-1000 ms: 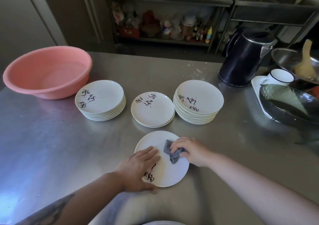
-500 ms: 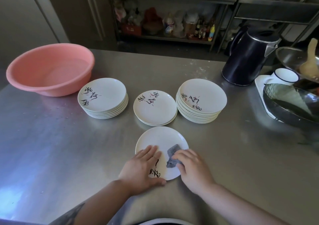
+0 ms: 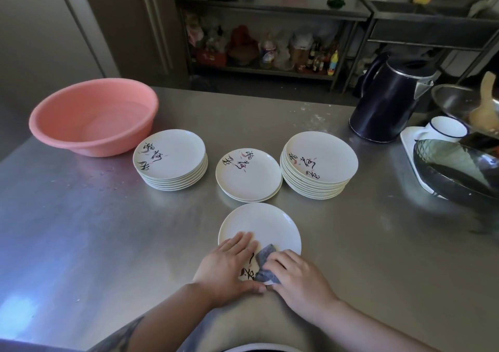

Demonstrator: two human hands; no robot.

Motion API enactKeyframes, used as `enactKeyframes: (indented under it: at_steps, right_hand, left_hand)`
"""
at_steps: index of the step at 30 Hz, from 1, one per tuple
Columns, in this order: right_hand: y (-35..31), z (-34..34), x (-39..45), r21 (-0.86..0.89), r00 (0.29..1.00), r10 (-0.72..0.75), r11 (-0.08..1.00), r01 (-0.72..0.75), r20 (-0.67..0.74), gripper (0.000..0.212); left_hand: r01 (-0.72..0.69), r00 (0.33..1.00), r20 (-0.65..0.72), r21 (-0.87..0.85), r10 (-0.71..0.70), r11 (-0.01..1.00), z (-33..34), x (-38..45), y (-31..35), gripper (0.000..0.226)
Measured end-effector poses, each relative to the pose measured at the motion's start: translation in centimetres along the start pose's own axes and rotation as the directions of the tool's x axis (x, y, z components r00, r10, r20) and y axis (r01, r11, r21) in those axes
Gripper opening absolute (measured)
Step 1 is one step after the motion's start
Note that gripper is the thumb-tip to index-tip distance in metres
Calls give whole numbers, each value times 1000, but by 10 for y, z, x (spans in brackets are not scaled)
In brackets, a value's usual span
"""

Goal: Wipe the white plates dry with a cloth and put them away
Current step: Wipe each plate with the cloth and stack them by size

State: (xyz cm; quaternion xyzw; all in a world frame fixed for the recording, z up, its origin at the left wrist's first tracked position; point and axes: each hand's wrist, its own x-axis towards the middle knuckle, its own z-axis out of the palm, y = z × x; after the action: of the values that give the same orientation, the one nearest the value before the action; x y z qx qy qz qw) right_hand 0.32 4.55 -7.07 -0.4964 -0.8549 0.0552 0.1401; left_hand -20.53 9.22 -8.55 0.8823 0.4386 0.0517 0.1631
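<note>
A single white plate (image 3: 266, 224) with black lettering lies on the steel table (image 3: 81, 230) in front of me. My left hand (image 3: 229, 265) lies flat on its left side, fingers straight, thumb at the near rim. My right hand (image 3: 297, 278) presses a small grey cloth (image 3: 266, 264) onto the plate's near right part, fingers curled over it. Behind stand three stacks of white plates: a left stack (image 3: 170, 159), a low middle stack (image 3: 248, 173) and a taller right stack (image 3: 320, 164).
A pink basin (image 3: 94, 116) sits at the back left. At the right stand a dark kettle (image 3: 388, 100), a white mug (image 3: 445, 129) on a white tray, and a dark pan (image 3: 456, 173). Steel shelves with bottles stand behind the table.
My right hand has dragged the cloth from the plate's middle toward the near rim. The left hand stays on the plate. The view has shifted slightly.
</note>
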Motion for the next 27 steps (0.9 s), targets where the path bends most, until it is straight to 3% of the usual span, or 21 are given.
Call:
enactKeyframes:
  at_steps: [5,7,9,13,16,20,23,27]
  right_hand:
    - [5,-4,-1,-151,987,-162,976,159,-6,17]
    - [6,-16,5,-154,980,-192,971,183,-45,13]
    - [7,-34,15,-133,975,-202,973,189,-93,7]
    - [7,-75,46,-13,986,-90,996,89,-139,13]
    - [7,-110,69,186,997,50,982,-39,-55,18]
    - [14,-152,86,524,981,183,831,-188,62,15]
    - [14,-181,94,714,971,238,677,-180,18,12]
    - [11,-207,107,906,941,338,408,-114,-34,17]
  left_hand:
    - [32,999,-21,-31,-32,999,-10,-2,5,105]
    - [60,998,-10,-143,-62,988,-20,-2,6,115]
    - [55,998,-8,-240,-59,969,-36,-2,4,110]
    - [28,991,-102,-466,-86,885,-83,0,4,83]
    - [50,960,-187,-617,-208,786,-115,2,8,65]
    - [-31,891,-326,-738,-317,674,-142,1,5,67]
    - [-110,845,-354,-849,-401,517,-156,2,1,82]
    - [-211,833,-322,-937,-451,279,-165,7,3,94]
